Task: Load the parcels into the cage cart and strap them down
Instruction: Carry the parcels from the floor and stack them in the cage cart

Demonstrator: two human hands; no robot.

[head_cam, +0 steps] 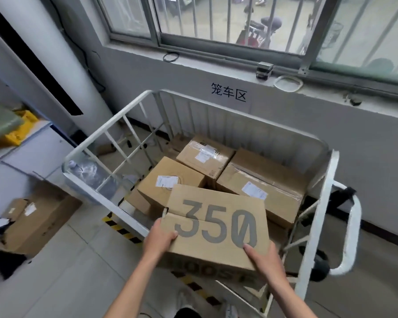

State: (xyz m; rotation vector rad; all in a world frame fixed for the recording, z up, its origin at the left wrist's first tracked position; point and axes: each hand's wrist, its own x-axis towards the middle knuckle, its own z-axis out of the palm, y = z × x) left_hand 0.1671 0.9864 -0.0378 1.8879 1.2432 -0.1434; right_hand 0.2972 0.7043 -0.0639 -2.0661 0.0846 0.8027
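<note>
shoebox [216,223]: matt cardboard | cage cart [106,127]: white painted metal | parcel [262,180]: glossy tape

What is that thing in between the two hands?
A brown cardboard box printed 350, seen in the head view. The left hand and the right hand each grip a near corner, holding it over the white cage cart.

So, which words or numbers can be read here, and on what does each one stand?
"350": lid of the held box.
"笼车区": wall behind the cage cart.
"OOST", blurred and partly readable: that box's near side.
Shipping labels on the parcels in the cart: too small to read.
</note>
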